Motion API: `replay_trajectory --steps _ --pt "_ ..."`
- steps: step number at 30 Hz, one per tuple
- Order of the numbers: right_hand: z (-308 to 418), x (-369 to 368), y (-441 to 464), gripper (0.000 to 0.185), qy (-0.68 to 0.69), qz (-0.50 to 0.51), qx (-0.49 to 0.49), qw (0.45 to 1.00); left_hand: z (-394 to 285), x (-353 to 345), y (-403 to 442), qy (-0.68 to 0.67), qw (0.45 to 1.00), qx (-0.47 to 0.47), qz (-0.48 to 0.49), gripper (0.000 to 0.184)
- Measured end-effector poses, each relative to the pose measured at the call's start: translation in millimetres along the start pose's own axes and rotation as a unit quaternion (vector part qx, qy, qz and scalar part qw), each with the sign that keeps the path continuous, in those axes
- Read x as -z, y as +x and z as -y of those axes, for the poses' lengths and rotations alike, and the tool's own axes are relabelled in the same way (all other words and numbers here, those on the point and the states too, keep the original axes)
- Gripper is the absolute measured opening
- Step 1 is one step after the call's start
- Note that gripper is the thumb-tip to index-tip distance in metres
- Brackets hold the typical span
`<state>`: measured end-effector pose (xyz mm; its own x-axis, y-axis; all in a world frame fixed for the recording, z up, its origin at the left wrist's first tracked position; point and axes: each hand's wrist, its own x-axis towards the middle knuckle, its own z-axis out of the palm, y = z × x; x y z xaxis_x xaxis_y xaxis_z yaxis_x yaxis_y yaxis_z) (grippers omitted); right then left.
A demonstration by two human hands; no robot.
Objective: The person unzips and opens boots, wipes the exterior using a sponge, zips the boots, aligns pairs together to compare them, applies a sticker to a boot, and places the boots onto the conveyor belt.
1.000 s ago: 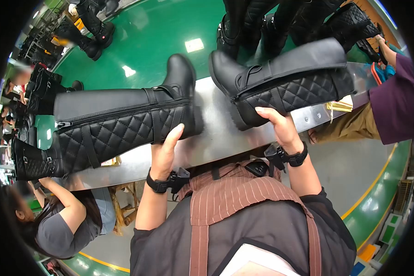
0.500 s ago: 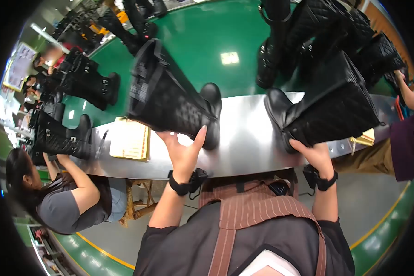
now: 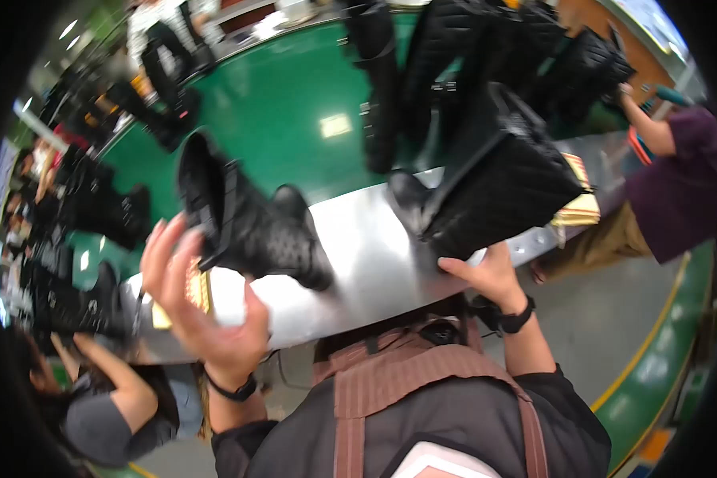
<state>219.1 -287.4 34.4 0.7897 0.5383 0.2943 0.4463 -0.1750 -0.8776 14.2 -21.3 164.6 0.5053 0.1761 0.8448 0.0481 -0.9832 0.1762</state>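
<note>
A worker's left hand spreads its fingers beside the left boot on the metal bench, while the right hand, thumb splayed, hold unclear, meets the right boot, whose tall shaft could topple it if nudged.

**Lane Between Two Boots**

From here, a hand could slip along the metal tabletop between the left boot and the right boot. Beyond the right one, clustered black boots bar the far side.
</note>
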Motion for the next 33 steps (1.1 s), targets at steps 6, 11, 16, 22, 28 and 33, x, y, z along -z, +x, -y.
replay_trajectory --steps 6,11,16,22,28,33 --pt "103.6 63.9 17.7 0.075 -0.256 -0.243 0.285 0.891 -22.5 25.6 -14.1 -0.136 0.973 -0.14 -0.126 0.062" --pt "128.7 73.9 34.0 0.043 -0.3 -0.176 0.291 0.891 -73.7 -48.0 34.0 -0.324 0.945 -0.013 0.039 0.046" --pt "120.6 67.8 18.5 0.025 -0.135 -0.188 0.247 0.941 -87.3 -138.8 46.2 -0.387 0.913 0.078 0.102 0.05" --pt "112.7 70.8 22.7 0.029 -0.135 -0.177 0.296 0.929 -87.6 -168.0 42.1 -0.432 0.877 0.198 0.075 0.028" --pt "100.3 65.6 23.0 0.044 -0.165 -0.185 0.292 0.924 -69.6 -170.6 27.6 -0.477 0.834 0.257 0.104 0.021" --pt "92.0 68.6 23.3 0.057 -0.211 -0.173 0.299 0.914 -64.1 -177.5 25.3 -0.569 0.772 0.271 0.085 0.031"
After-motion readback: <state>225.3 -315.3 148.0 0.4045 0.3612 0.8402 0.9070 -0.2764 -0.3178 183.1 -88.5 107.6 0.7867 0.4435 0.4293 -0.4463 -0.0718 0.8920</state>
